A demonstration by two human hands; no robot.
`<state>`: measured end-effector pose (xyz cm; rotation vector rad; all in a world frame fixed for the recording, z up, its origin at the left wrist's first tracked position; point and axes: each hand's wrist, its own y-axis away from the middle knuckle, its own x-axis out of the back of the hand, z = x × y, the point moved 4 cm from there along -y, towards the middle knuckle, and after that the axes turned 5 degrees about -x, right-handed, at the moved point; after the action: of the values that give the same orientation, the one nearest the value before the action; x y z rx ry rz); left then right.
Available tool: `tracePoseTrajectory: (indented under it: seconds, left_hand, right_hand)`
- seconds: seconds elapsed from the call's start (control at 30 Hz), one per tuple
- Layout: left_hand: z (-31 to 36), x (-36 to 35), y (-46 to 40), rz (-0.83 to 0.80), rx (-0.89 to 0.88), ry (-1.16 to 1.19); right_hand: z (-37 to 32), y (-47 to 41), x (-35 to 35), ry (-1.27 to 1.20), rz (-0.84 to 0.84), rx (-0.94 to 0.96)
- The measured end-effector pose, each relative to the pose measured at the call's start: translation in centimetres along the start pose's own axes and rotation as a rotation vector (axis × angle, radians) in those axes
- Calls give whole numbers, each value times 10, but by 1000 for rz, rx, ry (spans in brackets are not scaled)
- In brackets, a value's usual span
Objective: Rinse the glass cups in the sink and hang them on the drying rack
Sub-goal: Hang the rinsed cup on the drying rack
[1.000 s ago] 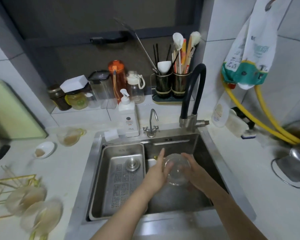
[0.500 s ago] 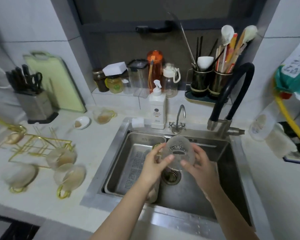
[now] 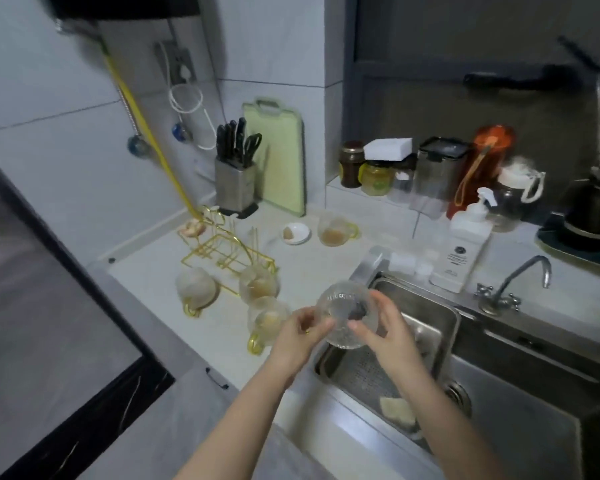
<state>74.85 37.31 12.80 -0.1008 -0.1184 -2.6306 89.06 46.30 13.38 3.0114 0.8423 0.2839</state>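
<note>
Both gripping: left hand point(image 3: 300, 332) and right hand point(image 3: 383, 327) clamped on glass cup point(image 3: 345, 315), above sink point(image 3: 368, 268) edge. Best carried level to gold drying rack point(image 3: 222, 247) on tabletop point(image 3: 146, 271), avoiding unrinsed cups point(image 3: 257, 284).

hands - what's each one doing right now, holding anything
Left hand: grips the glass cup at its left side.
Right hand: holds the same glass cup at its right side, fingers curled round it.
</note>
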Motion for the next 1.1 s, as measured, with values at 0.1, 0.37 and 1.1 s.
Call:
tracePoseTrajectory:
  seconds: [0.1,0.37,1.1]
  left_hand:
    - [-2,60,5,47,9,28]
    - [1,229,-2,143,-29,5]
    - [-20,422,-96,323,5,62]
  right_hand:
    - [-16,-16,-60,62,-77,28]
    - [-59,-41,-222,-21,-138,61]
    - [-94,-144,-420,28,-151,17]
